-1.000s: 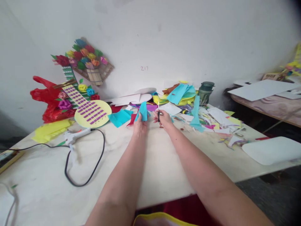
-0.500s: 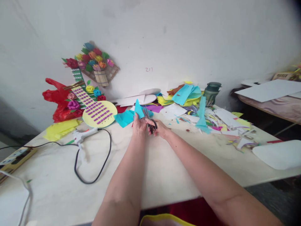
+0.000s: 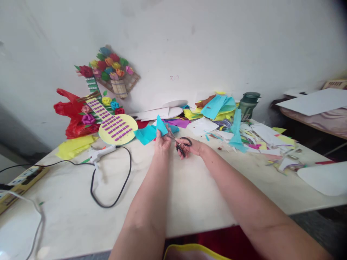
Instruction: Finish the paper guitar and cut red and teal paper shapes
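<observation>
Near the middle of the table, my left hand (image 3: 162,142) is closed on a folded piece of turquoise paper (image 3: 162,125), whose pointed end sticks up above the fingers. My right hand (image 3: 191,148) grips a pair of scissors (image 3: 182,143) by the black handles. The handles are spread, and the blades point up and left toward the paper at my left hand. Whether the blades touch the paper I cannot tell. Behind the left hand, a flat strip of turquoise crepe paper (image 3: 145,135) lies on the table.
To the left are a white glue gun (image 3: 101,153) with a looped black cord, a yellow paper guitar (image 3: 118,130) and a power strip (image 3: 23,180). Paper scraps (image 3: 267,135), a turquoise strip (image 3: 236,131) and a green bottle (image 3: 248,104) stand or lie at the right back.
My right hand has moved a little right, away from my left hand, and the scissors' handles are wider apart. The whole view has shifted slightly.
</observation>
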Demonstrator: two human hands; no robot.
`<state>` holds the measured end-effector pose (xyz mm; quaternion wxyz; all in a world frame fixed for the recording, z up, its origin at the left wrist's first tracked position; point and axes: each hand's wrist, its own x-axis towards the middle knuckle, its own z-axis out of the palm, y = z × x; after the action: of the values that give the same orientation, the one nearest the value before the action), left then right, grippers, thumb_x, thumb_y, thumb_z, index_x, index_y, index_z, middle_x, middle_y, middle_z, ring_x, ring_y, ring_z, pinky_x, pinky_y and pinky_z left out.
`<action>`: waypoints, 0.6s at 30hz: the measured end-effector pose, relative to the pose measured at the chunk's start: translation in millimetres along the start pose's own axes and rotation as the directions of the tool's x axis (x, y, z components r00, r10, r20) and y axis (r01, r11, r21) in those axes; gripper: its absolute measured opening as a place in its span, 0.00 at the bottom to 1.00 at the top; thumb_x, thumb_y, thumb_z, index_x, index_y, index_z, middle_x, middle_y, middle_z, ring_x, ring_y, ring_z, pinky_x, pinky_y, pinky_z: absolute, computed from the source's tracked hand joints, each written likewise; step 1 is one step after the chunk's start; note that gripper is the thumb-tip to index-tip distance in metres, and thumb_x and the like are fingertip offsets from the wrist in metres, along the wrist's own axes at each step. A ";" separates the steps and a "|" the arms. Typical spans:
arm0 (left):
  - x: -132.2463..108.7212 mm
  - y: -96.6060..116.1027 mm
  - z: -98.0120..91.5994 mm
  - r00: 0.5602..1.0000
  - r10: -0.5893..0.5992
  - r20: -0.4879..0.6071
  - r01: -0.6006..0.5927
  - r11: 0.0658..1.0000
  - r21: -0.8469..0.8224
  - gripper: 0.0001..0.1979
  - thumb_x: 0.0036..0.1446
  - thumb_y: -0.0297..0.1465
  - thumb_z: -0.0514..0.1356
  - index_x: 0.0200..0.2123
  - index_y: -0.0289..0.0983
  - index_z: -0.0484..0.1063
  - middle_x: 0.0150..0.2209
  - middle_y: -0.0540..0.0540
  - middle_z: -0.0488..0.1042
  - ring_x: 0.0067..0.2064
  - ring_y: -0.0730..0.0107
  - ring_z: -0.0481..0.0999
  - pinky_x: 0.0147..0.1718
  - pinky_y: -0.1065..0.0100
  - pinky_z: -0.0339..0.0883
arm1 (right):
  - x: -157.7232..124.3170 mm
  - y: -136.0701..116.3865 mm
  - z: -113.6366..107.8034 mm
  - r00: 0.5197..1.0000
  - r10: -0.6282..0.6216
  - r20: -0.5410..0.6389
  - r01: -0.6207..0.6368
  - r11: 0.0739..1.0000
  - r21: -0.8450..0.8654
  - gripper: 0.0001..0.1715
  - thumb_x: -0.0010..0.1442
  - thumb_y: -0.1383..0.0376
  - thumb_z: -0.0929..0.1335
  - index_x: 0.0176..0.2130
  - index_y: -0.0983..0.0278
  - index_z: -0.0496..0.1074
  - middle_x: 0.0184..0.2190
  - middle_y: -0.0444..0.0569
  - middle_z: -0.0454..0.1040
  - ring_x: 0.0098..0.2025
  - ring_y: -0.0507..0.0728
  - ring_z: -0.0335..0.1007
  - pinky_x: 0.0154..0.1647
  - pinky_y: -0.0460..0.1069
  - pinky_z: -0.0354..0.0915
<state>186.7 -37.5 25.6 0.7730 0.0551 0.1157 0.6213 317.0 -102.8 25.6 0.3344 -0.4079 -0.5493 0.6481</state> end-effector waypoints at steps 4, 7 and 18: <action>1.1 -2.3 0.6 1.000 -0.011 -0.028 0.012 1.000 0.028 0.20 0.64 0.35 0.45 0.54 0.34 0.64 0.46 0.41 0.75 0.44 0.72 0.76 0.43 0.73 0.69 | 3.6 2.5 3.9 0.997 -0.070 -0.034 0.070 0.997 0.016 0.22 0.55 0.49 0.64 0.35 0.66 0.63 0.20 0.47 0.73 0.18 0.54 0.71 0.12 0.42 0.61; 2.0 -4.1 0.2 0.999 -0.002 -0.053 0.006 0.997 0.074 0.19 0.64 0.35 0.45 0.53 0.34 0.65 0.45 0.42 0.75 0.44 0.72 0.76 0.42 0.73 0.69 | 6.8 4.9 7.9 0.990 -0.133 -0.053 0.134 0.991 0.008 0.24 0.54 0.47 0.65 0.35 0.66 0.64 0.19 0.47 0.73 0.18 0.53 0.71 0.12 0.42 0.61; 4.4 -8.5 -5.6 0.994 -0.069 -0.088 0.083 0.982 0.168 0.21 0.62 0.41 0.46 0.45 0.32 0.71 0.28 0.42 0.77 0.29 0.67 0.77 0.31 0.67 0.73 | 15.9 9.6 16.6 0.971 -0.157 -0.178 0.156 0.988 -0.018 0.28 0.51 0.42 0.65 0.33 0.64 0.63 0.19 0.44 0.71 0.16 0.51 0.68 0.10 0.41 0.57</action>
<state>194.2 -35.4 17.7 0.7832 0.0916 0.2021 0.5808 295.2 -97.7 14.7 0.4317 -0.4206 -0.5488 0.5793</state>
